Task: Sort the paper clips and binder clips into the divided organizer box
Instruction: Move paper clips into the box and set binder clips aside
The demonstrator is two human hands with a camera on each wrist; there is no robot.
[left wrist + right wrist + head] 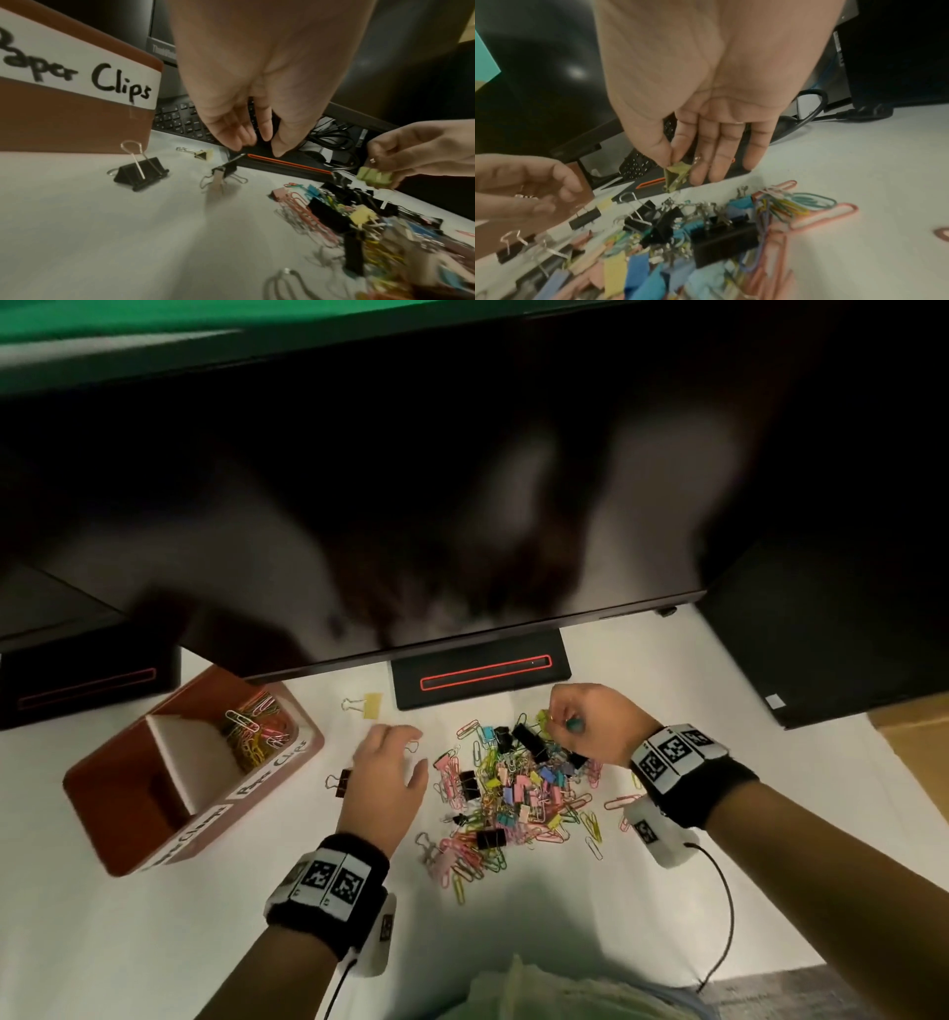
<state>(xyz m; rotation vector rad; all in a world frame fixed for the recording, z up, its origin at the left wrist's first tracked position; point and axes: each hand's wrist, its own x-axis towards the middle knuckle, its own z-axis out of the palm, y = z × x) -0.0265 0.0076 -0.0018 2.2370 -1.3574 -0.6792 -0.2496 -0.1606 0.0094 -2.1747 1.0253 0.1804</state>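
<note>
The brown divided organizer box [128, 819] stands at the left; its far compartment, labelled "Paper Clips" [77, 69], holds coloured paper clips [257, 726]. A mixed pile of clips [513, 788] lies mid-table. My right hand [565, 719] hovers over the pile's far edge and pinches a yellow-green binder clip [676, 176] between thumb and forefinger. My left hand [259, 148] hangs left of the pile, fingers pointing down and thumb apart. The wire arm of a small black binder clip [223, 170] touches its fingertips.
A loose black binder clip [140, 174] and a yellow one [204, 155] lie between the box and the pile. A monitor's stand base [482, 672], a keyboard [180, 119] and cables [331, 134] line the back. A cardboard edge [914, 737] is at the right.
</note>
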